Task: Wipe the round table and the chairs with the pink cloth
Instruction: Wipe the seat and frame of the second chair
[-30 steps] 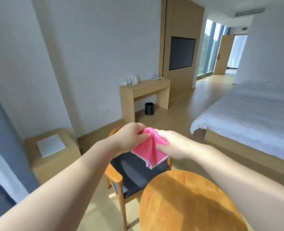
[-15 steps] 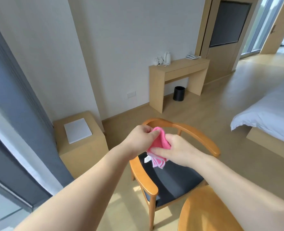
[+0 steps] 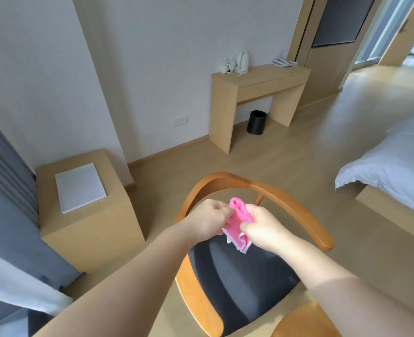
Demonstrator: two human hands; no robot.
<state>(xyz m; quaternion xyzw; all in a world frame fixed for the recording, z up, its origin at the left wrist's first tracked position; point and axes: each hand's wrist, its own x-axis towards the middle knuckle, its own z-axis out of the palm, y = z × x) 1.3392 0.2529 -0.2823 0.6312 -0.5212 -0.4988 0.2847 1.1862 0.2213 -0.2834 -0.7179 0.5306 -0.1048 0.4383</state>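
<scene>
Two hands bunch a pink cloth above a wooden armchair.

The left hand (image 3: 209, 221) and right hand (image 3: 262, 228) each pinch the pink cloth (image 3: 238, 224) between curled fingers and thumb, holding it in the air over the armchair (image 3: 262, 188) and its dark seat (image 3: 240, 283). An edge of the round table (image 3: 305, 323) shows at near right. Judged best: fold the cloth into a flat pad, then wipe the curved backrest and arms end to end.

No readable text, label, brand, number or sign shows on anything
</scene>
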